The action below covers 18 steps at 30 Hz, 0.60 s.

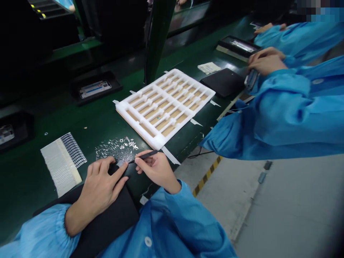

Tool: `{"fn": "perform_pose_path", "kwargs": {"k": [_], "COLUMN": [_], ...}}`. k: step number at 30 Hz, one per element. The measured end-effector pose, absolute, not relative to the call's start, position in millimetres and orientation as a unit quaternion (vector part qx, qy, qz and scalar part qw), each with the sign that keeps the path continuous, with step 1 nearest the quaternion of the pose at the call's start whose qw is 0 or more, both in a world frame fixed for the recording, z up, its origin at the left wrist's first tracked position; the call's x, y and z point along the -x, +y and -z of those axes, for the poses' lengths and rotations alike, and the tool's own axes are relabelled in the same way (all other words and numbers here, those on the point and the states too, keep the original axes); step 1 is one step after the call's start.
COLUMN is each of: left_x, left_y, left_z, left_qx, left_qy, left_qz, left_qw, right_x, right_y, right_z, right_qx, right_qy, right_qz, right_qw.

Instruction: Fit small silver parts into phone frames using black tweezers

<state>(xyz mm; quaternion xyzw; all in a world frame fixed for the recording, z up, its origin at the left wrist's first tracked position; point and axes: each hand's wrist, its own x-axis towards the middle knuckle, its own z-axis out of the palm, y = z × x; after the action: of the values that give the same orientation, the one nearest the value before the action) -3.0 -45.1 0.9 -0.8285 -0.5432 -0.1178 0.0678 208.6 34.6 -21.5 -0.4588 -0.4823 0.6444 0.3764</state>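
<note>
My right hand (159, 171) pinches a slim black tool that looks like tweezers (147, 154), its thin tip pointing left. The tip meets the outstretched index finger of my left hand (100, 186), whose fingers are spread over the bench. Just beyond both hands lies a scatter of small shiny metal pieces (116, 147). Left of them is a pale card (63, 165) with a row of thin dark strips along one edge. A black pad (113, 218) lies under my left forearm. Any tiny piece at the tool's tip is too small to make out.
A white slotted foam tray (159, 142) is taped to the green bench (94, 125). Behind stands a black holder with a phone-like part (95, 89). At right, a co-worker's blue sleeve (282, 107) and hand (268, 62) hold a device, near a black mat (223, 82).
</note>
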Motion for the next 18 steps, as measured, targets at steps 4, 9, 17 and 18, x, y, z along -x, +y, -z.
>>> {"fn": "perform_pose_path", "kwargs": {"k": [4,9,17,18], "left_x": [1.7,0.4,-0.4,-0.4], "left_y": [-42.1,-38.6,-37.8,-37.8], "left_z": [-0.8,-2.4,-1.5,-1.5], "left_qx": [0.830,0.833,0.831,0.832], "left_qy": [-0.541,-0.538,-0.540,-0.539], "left_qz": [0.117,0.113,0.123,0.125], "left_qw": [0.068,0.061,0.047,0.046], "right_x": [-209.3,-208.3,-204.3,-204.3], "right_y": [35.3,31.1,25.3,25.5], "right_z": [23.3,24.6,34.0,34.2], "right_qx": [0.454,0.460,0.485,0.481], "right_qy": [-0.476,-0.488,-0.577,-0.587], "right_qz": [-0.651,-0.619,-0.441,-0.435], "right_qw": [0.379,0.409,0.487,0.484]}}
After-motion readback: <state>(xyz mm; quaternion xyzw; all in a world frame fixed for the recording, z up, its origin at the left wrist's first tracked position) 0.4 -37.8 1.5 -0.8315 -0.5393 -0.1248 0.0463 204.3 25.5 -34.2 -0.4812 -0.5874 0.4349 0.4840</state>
